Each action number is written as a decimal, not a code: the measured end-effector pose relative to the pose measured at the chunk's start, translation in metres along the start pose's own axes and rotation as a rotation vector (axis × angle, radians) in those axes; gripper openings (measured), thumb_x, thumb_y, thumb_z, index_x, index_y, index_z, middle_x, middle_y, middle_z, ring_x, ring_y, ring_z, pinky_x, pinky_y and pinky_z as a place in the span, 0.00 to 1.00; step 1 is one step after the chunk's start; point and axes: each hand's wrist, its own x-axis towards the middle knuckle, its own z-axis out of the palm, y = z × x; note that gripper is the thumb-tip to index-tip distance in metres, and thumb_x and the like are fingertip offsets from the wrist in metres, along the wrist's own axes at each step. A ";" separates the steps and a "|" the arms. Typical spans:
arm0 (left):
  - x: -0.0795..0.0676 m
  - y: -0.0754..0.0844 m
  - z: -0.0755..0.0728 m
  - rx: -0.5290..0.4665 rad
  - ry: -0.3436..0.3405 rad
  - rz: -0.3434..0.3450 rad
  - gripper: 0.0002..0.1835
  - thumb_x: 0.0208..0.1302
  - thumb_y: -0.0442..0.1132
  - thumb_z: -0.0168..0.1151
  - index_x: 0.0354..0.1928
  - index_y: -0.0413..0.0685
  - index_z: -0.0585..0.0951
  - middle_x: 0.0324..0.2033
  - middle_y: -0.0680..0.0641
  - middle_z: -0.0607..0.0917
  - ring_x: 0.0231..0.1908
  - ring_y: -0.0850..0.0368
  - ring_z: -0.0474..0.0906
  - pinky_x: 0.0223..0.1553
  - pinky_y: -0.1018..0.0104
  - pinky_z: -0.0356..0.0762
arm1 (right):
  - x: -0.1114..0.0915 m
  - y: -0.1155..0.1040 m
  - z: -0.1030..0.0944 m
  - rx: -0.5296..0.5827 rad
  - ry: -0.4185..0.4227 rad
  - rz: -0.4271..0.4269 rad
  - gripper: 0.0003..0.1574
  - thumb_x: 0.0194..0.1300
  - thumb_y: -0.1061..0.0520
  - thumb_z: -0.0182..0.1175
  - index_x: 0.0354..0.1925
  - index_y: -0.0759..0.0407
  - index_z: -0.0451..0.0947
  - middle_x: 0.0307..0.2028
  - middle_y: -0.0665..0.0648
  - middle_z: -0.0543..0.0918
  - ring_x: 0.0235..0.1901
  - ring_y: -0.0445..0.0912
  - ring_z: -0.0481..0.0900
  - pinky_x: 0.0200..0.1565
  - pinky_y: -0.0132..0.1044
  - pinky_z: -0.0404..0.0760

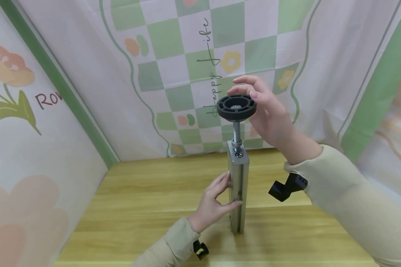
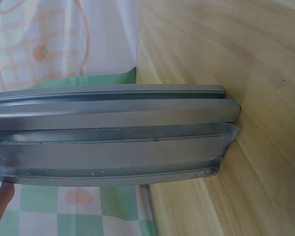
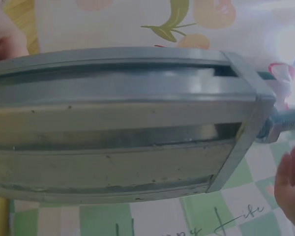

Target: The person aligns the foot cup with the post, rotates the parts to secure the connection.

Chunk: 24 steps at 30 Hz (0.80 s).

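Observation:
A grey aluminium profile stands upright on the wooden table in the head view. A threaded rod rises from its end plate, topped by a round black levelling foot. My left hand holds the profile around its middle, thumb on the near side and fingers at the left and behind. Up at the foot's right rim is my right hand, its fingers loosely bent and reaching past the far side; whether they touch the rim is hard to tell. The profile's grooves fill much of the left wrist view.
The wooden table runs back to a hanging curtain with green and white checks. Another printed curtain closes off the left side. Black camera mounts, such as the right one, stick out from both sleeves.

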 end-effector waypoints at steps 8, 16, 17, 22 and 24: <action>0.001 -0.003 -0.001 0.022 -0.001 0.028 0.55 0.46 0.24 0.71 0.73 0.52 0.49 0.60 0.29 0.68 0.46 0.45 0.79 0.58 0.62 0.75 | 0.004 0.006 -0.007 0.326 -0.145 0.102 0.24 0.64 0.52 0.46 0.58 0.56 0.66 0.52 0.60 0.75 0.50 0.50 0.74 0.55 0.36 0.72; 0.000 -0.003 -0.001 0.017 -0.008 0.024 0.56 0.46 0.24 0.71 0.73 0.54 0.48 0.60 0.29 0.68 0.46 0.45 0.79 0.58 0.62 0.75 | 0.008 0.008 -0.004 0.563 -0.273 0.082 0.33 0.51 0.61 0.46 0.59 0.61 0.66 0.57 0.65 0.71 0.55 0.55 0.68 0.55 0.38 0.69; 0.000 -0.003 0.000 0.016 -0.009 0.022 0.56 0.46 0.24 0.71 0.73 0.54 0.48 0.61 0.29 0.68 0.47 0.45 0.79 0.58 0.62 0.75 | 0.008 0.008 -0.004 0.566 -0.284 0.078 0.34 0.50 0.62 0.45 0.59 0.61 0.67 0.57 0.65 0.72 0.56 0.55 0.68 0.55 0.38 0.69; -0.001 -0.002 0.000 0.014 -0.010 0.013 0.55 0.47 0.24 0.71 0.73 0.53 0.49 0.61 0.29 0.67 0.47 0.44 0.78 0.58 0.62 0.75 | 0.008 0.009 -0.002 0.567 -0.309 0.054 0.33 0.48 0.63 0.45 0.56 0.62 0.70 0.55 0.63 0.74 0.56 0.54 0.67 0.55 0.38 0.68; -0.001 -0.002 -0.001 0.015 -0.008 0.015 0.55 0.46 0.24 0.71 0.73 0.52 0.49 0.61 0.29 0.67 0.47 0.44 0.78 0.58 0.62 0.75 | 0.007 0.009 -0.002 0.546 -0.304 0.048 0.32 0.48 0.62 0.46 0.55 0.62 0.70 0.53 0.63 0.75 0.56 0.54 0.67 0.53 0.37 0.69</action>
